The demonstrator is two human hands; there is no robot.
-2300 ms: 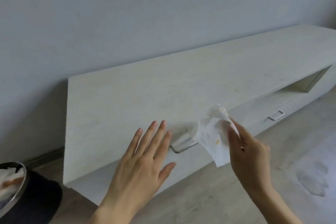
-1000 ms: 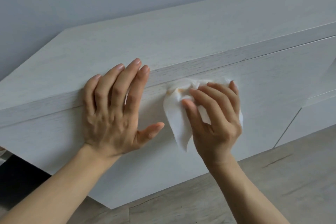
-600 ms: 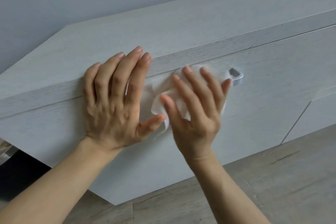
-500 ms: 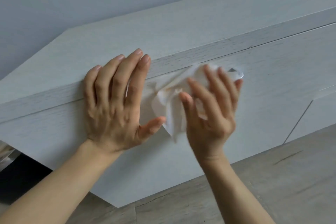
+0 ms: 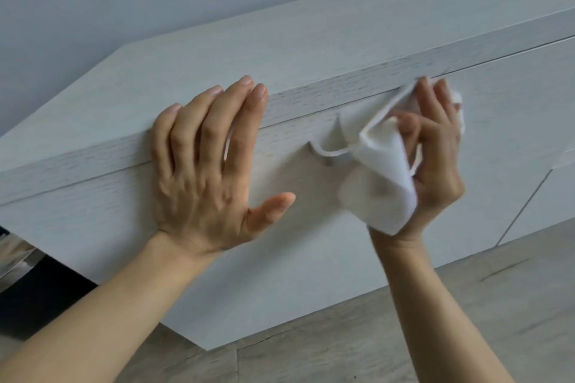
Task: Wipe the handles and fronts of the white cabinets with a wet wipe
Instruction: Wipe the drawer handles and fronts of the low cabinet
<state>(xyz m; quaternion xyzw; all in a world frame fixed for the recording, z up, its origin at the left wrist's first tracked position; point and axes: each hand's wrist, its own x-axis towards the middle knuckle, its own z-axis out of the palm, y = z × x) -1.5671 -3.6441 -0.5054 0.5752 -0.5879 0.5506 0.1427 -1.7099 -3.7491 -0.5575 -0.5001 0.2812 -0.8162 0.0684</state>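
Head view: the right hand [image 5: 435, 171] works a wet wipe [image 5: 385, 177] along the drawer handle [image 5: 329, 156].
The right hand's fingers curl round the bunched wipe, holding it over the handle's right end on the white cabinet front [image 5: 311, 242]. The left hand [image 5: 205, 171] lies flat with straight fingers, gripping nothing, fingertips over the top edge [image 5: 311, 96]. The handle runs left to right (its bare left end sits between the hands), so the next stroke likely goes leftward, with the right hand nearer.
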